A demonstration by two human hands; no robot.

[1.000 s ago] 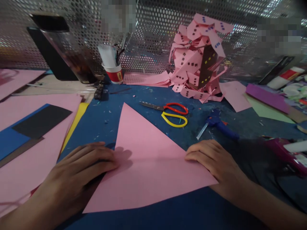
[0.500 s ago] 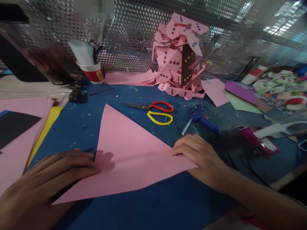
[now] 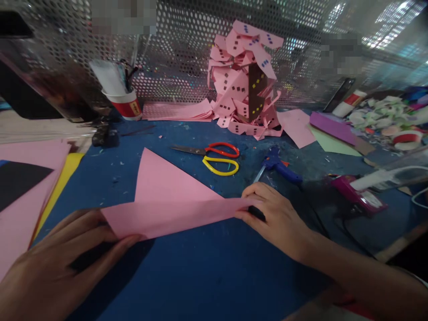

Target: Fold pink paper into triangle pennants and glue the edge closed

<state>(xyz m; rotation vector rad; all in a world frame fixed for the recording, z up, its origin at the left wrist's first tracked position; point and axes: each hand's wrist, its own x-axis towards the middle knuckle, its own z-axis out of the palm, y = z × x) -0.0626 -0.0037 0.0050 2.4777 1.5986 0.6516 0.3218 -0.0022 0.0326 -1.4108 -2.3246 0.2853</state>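
A pink sheet of paper [image 3: 174, 187] lies on the blue table, its near part folded up and over into a long strip, with a pointed corner at the far left. My left hand [image 3: 76, 249] grips the left end of that strip, thumb below and fingers above. At the other end, my right hand [image 3: 270, 214] pinches the narrow right tip between thumb and fingers. Just beyond the paper lie scissors [image 3: 207, 156] with one red and one yellow handle. A blue glue gun [image 3: 277, 165] rests past my right hand.
At the back stands a pink paper construction [image 3: 244, 84] with dark dots. Left of it are pink strips [image 3: 177, 110] and a red-and-white cup [image 3: 125, 104] of tools. Coloured sheets [image 3: 334, 129] and a magenta device [image 3: 361, 194] sit right; pink and black sheets [image 3: 20, 178] lie left.
The near edge of the pink paper has been turned up and away from me into a folded strip. My left thumb now presses under its left end; my right hand pinches the tip.
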